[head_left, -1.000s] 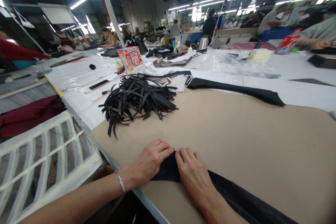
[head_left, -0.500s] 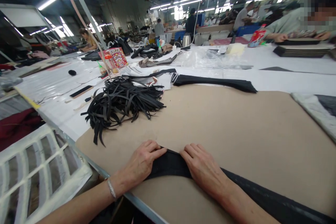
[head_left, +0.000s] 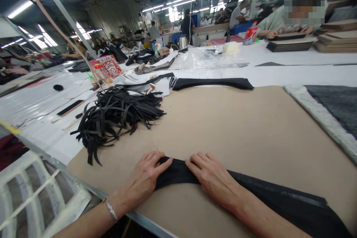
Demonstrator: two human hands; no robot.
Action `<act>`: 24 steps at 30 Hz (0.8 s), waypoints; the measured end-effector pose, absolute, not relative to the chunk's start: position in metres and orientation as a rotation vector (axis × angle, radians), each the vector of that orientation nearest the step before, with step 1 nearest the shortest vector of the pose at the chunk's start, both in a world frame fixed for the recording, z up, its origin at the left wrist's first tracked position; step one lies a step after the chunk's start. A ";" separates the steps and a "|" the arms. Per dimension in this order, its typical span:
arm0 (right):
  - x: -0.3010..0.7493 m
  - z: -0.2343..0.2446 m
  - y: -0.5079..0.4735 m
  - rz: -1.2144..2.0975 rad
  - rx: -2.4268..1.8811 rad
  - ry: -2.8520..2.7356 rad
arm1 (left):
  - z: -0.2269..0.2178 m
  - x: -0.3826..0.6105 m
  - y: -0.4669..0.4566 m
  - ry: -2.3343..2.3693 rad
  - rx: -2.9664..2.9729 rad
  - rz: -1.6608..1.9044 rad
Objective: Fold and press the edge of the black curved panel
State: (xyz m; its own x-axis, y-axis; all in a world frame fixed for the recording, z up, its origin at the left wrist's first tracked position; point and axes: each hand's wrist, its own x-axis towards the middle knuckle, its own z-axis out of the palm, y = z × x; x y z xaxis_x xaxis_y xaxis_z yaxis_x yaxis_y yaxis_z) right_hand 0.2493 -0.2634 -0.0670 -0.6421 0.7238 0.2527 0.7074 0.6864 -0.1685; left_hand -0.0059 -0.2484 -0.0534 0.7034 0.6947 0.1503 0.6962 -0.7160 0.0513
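A long black fabric piece (head_left: 178, 174) lies across the tan board (head_left: 223, 122) in front of me and widens toward the lower right. Its far edge is pinched by my left hand (head_left: 146, 173), with the thumb along the top and the fingertips curled over. A short way to the right, my right hand (head_left: 213, 178) has its fingers closed on the same edge. Between the two hands a stretch of the black fabric shows; part of it is hidden under both hands. Beyond my left hand sits a loose heap of black strips (head_left: 122, 115).
Neatly layered black pieces (head_left: 212, 83) lie at the board's far edge. A grey cloth (head_left: 331, 108) is at the right. A white plastic basket (head_left: 36, 193) stands by the table edge at lower left. Across the table, a person (head_left: 267, 24) handles dark pieces beside a red can (head_left: 250, 34).
The camera view has turned to the right, so the background sits further left. Both hands keep hold of the black fabric edge, and more of its right end shows.
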 end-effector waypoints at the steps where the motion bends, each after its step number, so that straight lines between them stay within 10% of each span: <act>1: 0.249 -0.067 -0.264 0.075 -1.140 -2.600 | -0.053 -0.005 -0.248 -1.157 -2.897 -0.273; 24: 0.276 -0.065 -0.267 0.053 -1.121 -2.570 | -0.055 0.030 -0.252 -1.140 -3.092 -0.356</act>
State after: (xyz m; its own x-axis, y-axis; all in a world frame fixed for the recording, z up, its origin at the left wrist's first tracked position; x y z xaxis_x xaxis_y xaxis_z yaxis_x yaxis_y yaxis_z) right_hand 0.2762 -0.2667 -0.0645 -0.6332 0.7183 0.2883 0.7057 0.6888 -0.1660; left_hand 0.0304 -0.2516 -0.0548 0.7423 0.6554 0.1395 0.6183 -0.7502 0.2343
